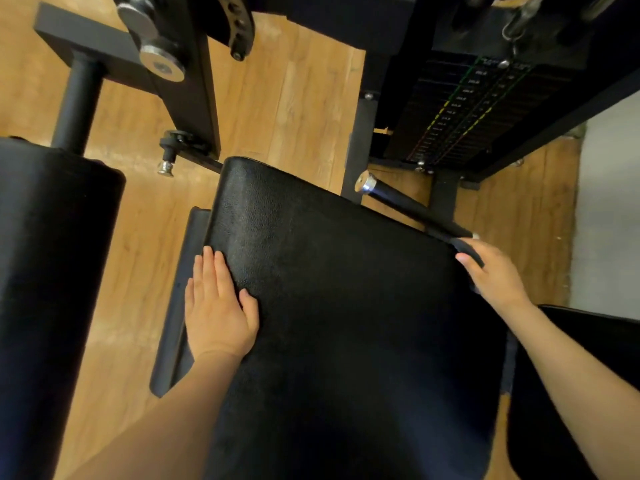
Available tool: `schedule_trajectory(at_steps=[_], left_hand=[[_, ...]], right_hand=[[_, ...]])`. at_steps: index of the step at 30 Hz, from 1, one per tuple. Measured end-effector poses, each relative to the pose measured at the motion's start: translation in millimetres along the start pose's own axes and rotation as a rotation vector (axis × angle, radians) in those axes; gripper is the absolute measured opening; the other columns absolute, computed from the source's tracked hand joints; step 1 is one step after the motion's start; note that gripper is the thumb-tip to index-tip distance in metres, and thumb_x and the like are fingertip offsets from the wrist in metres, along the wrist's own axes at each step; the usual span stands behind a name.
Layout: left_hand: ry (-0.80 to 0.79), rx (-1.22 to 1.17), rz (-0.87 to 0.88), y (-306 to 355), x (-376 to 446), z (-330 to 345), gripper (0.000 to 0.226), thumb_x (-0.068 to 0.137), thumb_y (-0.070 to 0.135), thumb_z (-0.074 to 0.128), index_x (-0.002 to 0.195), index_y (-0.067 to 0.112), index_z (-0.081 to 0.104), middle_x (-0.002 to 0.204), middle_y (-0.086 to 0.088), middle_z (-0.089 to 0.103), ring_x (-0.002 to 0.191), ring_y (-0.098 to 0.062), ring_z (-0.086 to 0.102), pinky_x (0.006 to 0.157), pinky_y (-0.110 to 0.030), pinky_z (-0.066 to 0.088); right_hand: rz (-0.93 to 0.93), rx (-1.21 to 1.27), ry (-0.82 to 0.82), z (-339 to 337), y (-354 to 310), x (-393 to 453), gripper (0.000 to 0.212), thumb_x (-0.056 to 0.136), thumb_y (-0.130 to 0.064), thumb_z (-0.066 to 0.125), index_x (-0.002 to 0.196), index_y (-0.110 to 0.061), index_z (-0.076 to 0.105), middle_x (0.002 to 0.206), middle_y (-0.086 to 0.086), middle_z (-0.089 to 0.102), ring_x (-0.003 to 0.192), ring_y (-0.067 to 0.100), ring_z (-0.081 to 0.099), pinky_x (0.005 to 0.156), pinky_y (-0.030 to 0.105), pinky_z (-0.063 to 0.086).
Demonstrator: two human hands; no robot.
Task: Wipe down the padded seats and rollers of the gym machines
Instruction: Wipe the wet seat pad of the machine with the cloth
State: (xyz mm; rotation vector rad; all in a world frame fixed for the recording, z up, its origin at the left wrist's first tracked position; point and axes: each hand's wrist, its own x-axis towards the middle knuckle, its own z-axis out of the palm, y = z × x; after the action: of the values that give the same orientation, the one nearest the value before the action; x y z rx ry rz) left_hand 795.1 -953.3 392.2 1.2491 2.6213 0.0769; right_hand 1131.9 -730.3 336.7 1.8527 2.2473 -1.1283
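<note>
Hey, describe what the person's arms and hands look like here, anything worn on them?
Both arms are bare as far as the picture shows: no sleeves, gloves, watch or rings visible on the left hand or the right hand. The nails look short and unpainted. Whether a sleeve starts higher up cannot be told, since the upper arms are out of view.

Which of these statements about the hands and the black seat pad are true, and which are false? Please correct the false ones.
1. The left hand lies flat on the left edge of the seat pad. True.
2. The right hand rests in the middle of the seat pad. False: it is at the pad's right edge, its fingers on a dark object there.
3. The left hand holds a white cloth. False: it holds nothing.
4. A chrome-capped handle sticks out beyond the pad's right side. True.
5. The floor is grey carpet. False: it is wood-look flooring.
</note>
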Motion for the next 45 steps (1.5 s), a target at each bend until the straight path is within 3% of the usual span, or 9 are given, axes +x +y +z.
schedule_trajectory(at_steps=[6, 13, 19, 25, 31, 36, 39, 41, 45], left_hand=[[0.013, -0.01, 0.007, -1.0, -0.7, 0.9, 0.071, 0.084, 0.034, 0.026, 0.143, -0.004, 0.028, 0.153, -0.019, 0.025, 0.141, -0.033, 0.021, 0.113, -0.049, 0.023], [0.017, -0.024, 0.014, -1.6, -1.1, 0.9, 0.071, 0.083, 0.032, 0.026, 0.144, -0.004, 0.027, 0.152, -0.02, 0.024, 0.142, -0.034, 0.021, 0.113, -0.05, 0.022], [-0.017, -0.004, 0.031, 2.3, -3.0, -3.7, 0.065, 0.09, 0.026, 0.031, 0.147, -0.001, 0.017, 0.156, -0.018, 0.015, 0.144, -0.032, 0.013, 0.115, -0.049, 0.018], [0.014, -0.018, 0.13, 1.5, -4.2, -4.1, 0.063, 0.093, 0.019, 0.043, 0.147, -0.004, 0.017, 0.155, -0.02, 0.015, 0.144, -0.034, 0.011, 0.115, -0.052, 0.016], [0.015, 0.015, 0.256, 1.1, -6.1, -6.9, 0.06, 0.096, 0.028, 0.04, 0.147, 0.002, 0.022, 0.157, -0.016, 0.014, 0.145, -0.029, 0.006, 0.116, -0.05, 0.009], [0.038, -0.023, 0.379, 0.8, -21.1, -7.4, 0.058, 0.091, 0.019, 0.051, 0.141, -0.003, 0.034, 0.152, -0.021, 0.025, 0.144, -0.033, 0.013, 0.115, -0.051, 0.007], [-0.069, -0.038, 0.543, 12.4, -67.8, 10.0, 0.061, 0.083, 0.018, 0.058, 0.136, -0.006, 0.042, 0.147, -0.025, 0.033, 0.14, -0.039, 0.021, 0.111, -0.056, 0.013], [-0.165, 0.001, 0.679, 25.9, -100.3, 26.9, 0.066, 0.076, 0.02, 0.068, 0.133, -0.004, 0.047, 0.145, -0.024, 0.037, 0.137, -0.04, 0.028, 0.109, -0.058, 0.021], [-0.186, 0.049, 0.668, 53.1, -122.0, 43.0, 0.068, 0.077, 0.027, 0.068, 0.135, 0.0, 0.046, 0.146, -0.021, 0.037, 0.139, -0.036, 0.027, 0.11, -0.056, 0.015]], right_hand=[[0.077, 0.097, 0.186, 16.9, 5.1, -7.8, 0.034, 0.095, -0.024, 0.049, 0.126, -0.014, 0.057, 0.126, 0.008, 0.057, 0.118, 0.025, 0.051, 0.099, 0.038, 0.04], [0.242, 0.238, 0.41, 35.1, -4.7, -64.7, 0.038, 0.098, -0.015, 0.043, 0.135, -0.011, 0.046, 0.145, 0.004, 0.039, 0.135, 0.019, 0.034, 0.11, 0.026, 0.021], [0.299, 0.184, 0.395, 64.8, -7.7, -112.5, 0.052, 0.093, -0.021, 0.054, 0.142, -0.013, 0.036, 0.151, 0.001, 0.03, 0.14, 0.016, 0.022, 0.113, 0.03, 0.017], [0.271, 0.153, 0.468, 98.2, -14.8, -162.6, 0.046, 0.093, -0.015, 0.053, 0.137, -0.01, 0.043, 0.147, 0.004, 0.036, 0.139, 0.021, 0.027, 0.108, 0.025, 0.017], [0.247, 0.069, 0.384, 131.9, -27.4, -216.7, 0.047, 0.095, -0.013, 0.05, 0.14, -0.012, 0.039, 0.149, 0.001, 0.032, 0.141, 0.016, 0.021, 0.113, 0.03, 0.019], [0.194, -0.032, 0.276, 149.6, -36.0, -247.6, 0.053, 0.095, -0.006, 0.045, 0.144, -0.014, 0.029, 0.15, -0.009, 0.021, 0.14, 0.008, 0.01, 0.113, 0.02, 0.009], [0.014, -0.435, 0.085, 136.0, -22.6, -251.2, 0.071, 0.083, -0.011, 0.064, 0.142, -0.008, 0.025, 0.149, -0.002, 0.023, 0.138, 0.017, 0.026, 0.112, 0.027, 0.024], [-0.107, -0.659, -0.028, 114.3, -11.1, -247.3, 0.078, 0.058, -0.01, 0.081, 0.129, -0.005, 0.051, 0.135, 0.008, 0.052, 0.122, 0.026, 0.052, 0.096, 0.035, 0.047], [-0.297, -1.015, -0.137, 44.1, -3.8, -222.4, 0.062, 0.062, -0.005, 0.076, 0.122, -0.004, 0.059, 0.13, 0.01, 0.056, 0.12, 0.03, 0.052, 0.096, 0.038, 0.045]])
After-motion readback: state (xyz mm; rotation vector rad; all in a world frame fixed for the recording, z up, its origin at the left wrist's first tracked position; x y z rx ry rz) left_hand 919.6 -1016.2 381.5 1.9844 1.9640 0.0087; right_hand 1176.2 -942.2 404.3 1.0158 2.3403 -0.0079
